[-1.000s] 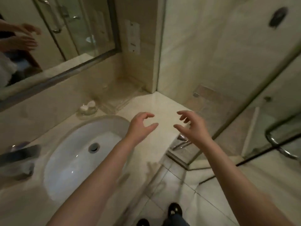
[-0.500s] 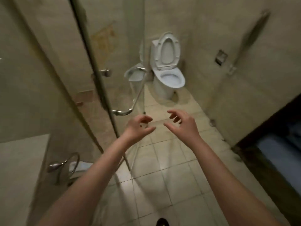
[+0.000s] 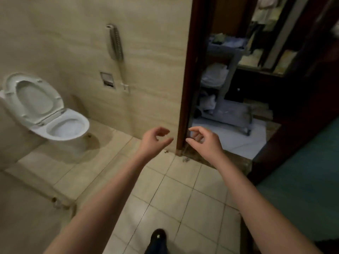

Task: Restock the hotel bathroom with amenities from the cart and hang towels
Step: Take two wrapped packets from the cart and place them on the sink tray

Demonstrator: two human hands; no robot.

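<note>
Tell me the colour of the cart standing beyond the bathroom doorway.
The cart is grey; it shows best in the head view, the only one.

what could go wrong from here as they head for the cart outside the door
1. The threshold between the bathroom tiles and the paler floor outside may be raised; a foot could catch on it.
2. The right hand appears close to the door frame and might knock it in passing.
3. The cart stands in dim light, so the wrong item could be picked from its shelves.
</note>
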